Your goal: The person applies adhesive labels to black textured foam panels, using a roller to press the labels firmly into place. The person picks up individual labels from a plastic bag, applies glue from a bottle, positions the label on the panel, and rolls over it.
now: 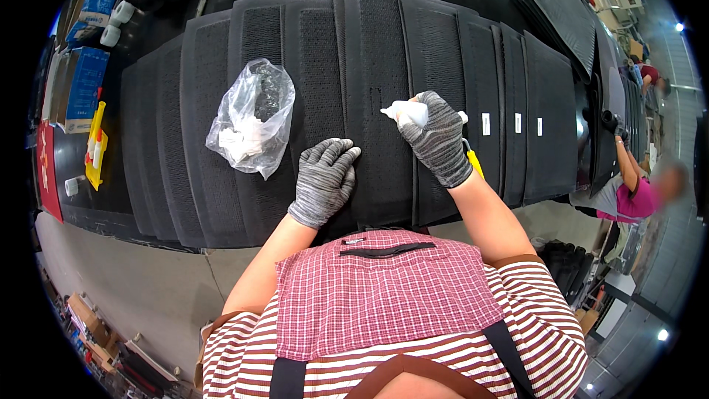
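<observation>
Nearest, the left hand [323, 179] is pressing flat, fingers spread, on the black mats [221, 103] at the table's near edge. Beyond, the right hand [439, 139] is gripping a white bottle [408, 111], fingers curled around it, nozzle over the mats. Farther left, a plastic bag [251, 118] is lying on them.

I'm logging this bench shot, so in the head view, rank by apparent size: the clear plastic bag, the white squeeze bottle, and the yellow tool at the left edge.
1. clear plastic bag
2. yellow tool
3. white squeeze bottle, partly hidden by the right hand, so its rank against the tool is unsure.
</observation>
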Available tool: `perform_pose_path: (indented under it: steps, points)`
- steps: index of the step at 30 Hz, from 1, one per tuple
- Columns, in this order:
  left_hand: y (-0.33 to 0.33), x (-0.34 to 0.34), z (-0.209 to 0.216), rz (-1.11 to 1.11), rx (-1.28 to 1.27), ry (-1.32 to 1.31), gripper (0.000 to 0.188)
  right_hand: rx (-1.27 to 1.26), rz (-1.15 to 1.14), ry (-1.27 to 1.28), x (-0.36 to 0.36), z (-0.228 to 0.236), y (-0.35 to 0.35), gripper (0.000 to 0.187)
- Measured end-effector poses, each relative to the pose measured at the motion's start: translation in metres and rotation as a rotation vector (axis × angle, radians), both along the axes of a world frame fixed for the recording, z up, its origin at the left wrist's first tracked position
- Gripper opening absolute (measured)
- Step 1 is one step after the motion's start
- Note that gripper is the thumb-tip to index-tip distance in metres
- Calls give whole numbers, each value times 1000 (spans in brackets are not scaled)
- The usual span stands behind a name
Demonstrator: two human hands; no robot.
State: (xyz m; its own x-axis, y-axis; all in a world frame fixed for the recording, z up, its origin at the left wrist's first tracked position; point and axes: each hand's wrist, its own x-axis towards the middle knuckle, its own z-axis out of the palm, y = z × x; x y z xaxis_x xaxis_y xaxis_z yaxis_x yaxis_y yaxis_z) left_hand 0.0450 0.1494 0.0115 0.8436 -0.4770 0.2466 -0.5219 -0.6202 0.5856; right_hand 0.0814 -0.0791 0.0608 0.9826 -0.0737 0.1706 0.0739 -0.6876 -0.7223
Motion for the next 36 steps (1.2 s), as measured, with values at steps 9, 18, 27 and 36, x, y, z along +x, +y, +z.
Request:
perform_pose_path:
  steps: [9,18,27,36]
  points:
    - [1,-1,-2,4,21,0,36,16,19,-80,-2,-7,-3,30]
    - [1,-1,-2,3,28,-7,35,52,9,-11,-2,-12,-5,32]
    - [1,0,-2,-6,11,-8,35,24,34,-77,22,-9,2,31]
    - [1,0,-1,2,11,3,36,68,97,-15,1,-9,3,32]
